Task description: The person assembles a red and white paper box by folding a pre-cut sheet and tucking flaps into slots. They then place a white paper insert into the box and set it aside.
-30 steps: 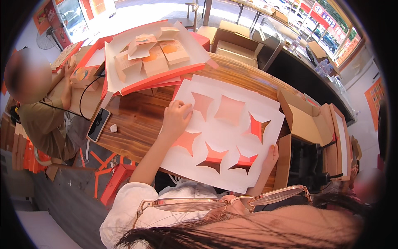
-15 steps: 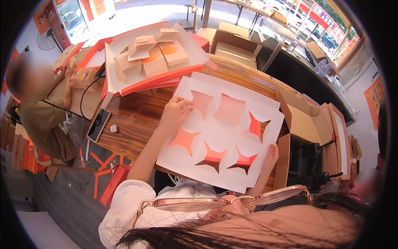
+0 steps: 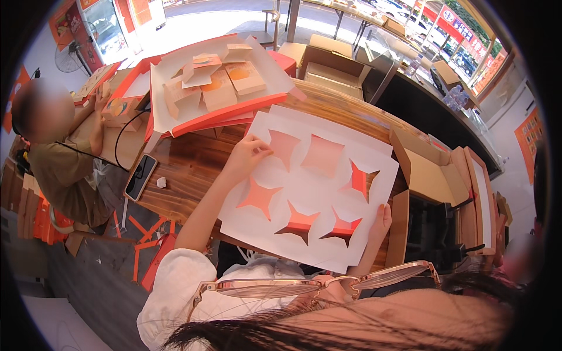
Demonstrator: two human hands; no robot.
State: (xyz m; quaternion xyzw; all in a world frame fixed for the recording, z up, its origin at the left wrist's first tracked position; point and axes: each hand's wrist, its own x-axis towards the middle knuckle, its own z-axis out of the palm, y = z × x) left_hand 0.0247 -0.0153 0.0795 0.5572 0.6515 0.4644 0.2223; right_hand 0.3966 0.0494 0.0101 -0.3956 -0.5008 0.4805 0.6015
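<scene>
A white cardboard insert sheet [image 3: 310, 196] with several star-like and square cutouts lies across my front at a slight tilt, over the wooden table. Red and pinkish surfaces show through the openings. At its upper left, my left hand [image 3: 249, 153] has its fingers closed on the cardboard beside one cutout. My right hand [image 3: 381, 221] grips the lower right edge, partly hidden behind the sheet.
Beyond my left hand, a red-edged white tray [image 3: 257, 96] holds several small folded boxes [image 3: 216, 88]. A phone [image 3: 140, 177] and a crumpled white scrap [image 3: 161, 182] lie on the wooden table [image 3: 184, 164]. Open brown cartons [image 3: 430, 169] stand at right. Another person [image 3: 64, 158] works at left.
The sheet's far edge has dipped slightly toward me, and my left hand has shifted a little left with it. Both hands keep their hold.
</scene>
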